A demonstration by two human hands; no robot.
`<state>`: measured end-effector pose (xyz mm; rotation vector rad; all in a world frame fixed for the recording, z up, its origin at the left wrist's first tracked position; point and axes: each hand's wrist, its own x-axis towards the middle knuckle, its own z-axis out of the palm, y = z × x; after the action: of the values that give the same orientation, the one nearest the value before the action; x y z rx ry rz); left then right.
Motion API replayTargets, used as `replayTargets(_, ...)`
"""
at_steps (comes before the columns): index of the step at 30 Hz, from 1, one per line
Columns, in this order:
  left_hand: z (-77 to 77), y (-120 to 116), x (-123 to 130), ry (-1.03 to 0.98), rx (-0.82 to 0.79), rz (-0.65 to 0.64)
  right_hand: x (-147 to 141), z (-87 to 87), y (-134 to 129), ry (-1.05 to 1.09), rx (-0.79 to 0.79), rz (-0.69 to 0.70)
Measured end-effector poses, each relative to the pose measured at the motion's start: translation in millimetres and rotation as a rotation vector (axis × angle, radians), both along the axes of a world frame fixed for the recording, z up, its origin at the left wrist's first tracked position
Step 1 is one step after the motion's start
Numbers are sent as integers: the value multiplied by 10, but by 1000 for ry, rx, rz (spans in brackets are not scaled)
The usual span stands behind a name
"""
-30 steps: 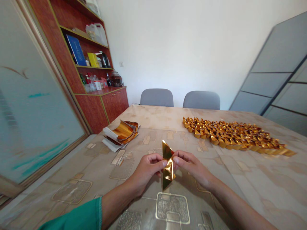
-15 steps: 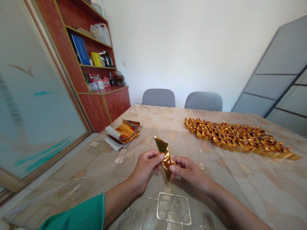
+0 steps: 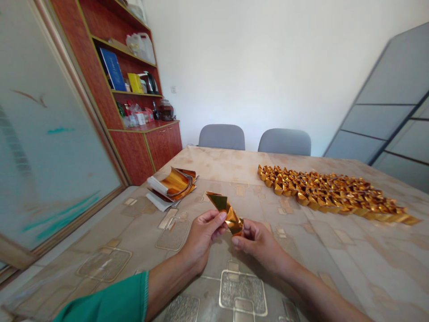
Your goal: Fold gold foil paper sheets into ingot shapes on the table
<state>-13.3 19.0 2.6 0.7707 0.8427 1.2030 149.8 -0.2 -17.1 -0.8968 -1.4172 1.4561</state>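
Observation:
A folded piece of shiny gold paper [image 3: 232, 219] is held above the table between my two hands, one pointed end aimed up and to the left. My left hand [image 3: 208, 230] pinches it near the middle between thumb and fingers. At its lower right end, my right hand [image 3: 256, 240] grips it with the fingers behind, the thumb just below the edge. A stack of curled gold sheets [image 3: 177, 182] with white backing lies beyond my left hand. Many folded gold pieces [image 3: 328, 192] stand in close rows at the right.
The patterned tablecloth [image 3: 134, 232] covers the table. Two grey chairs [image 3: 221, 137] [image 3: 284, 141] stand at its far side. A red-brown shelf cabinet [image 3: 164, 141] with bottles and boxes is at the back left.
The gold paper has tilted further to the left, and its lower point no longer hangs down. My right thumb has shifted slightly left and down off the paper's face.

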Motion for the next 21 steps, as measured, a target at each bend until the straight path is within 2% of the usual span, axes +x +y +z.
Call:
replayTargets(3,16,19,-16,-5,-3,20,-5,5,4,-1,55,-58)
replayTargets(7,46,62,-48,-64,-23,61,109,113,12,-114,55,-34)
replayTargets(11,40,29,-42,-115,-141,-31,240,270,-10,-356,373,-154)
replayTargets(14,20,-41,-18,-116,-170,-107,252,363,-39,-498,621,-57)
replayTargets(17,16,-87,-5,-103,-170,-152,241,397,-48,-553,774,26)
replayTargets(21,42,-89,-15,-72,-176,-228,285,344,-10,-581,918,-30)
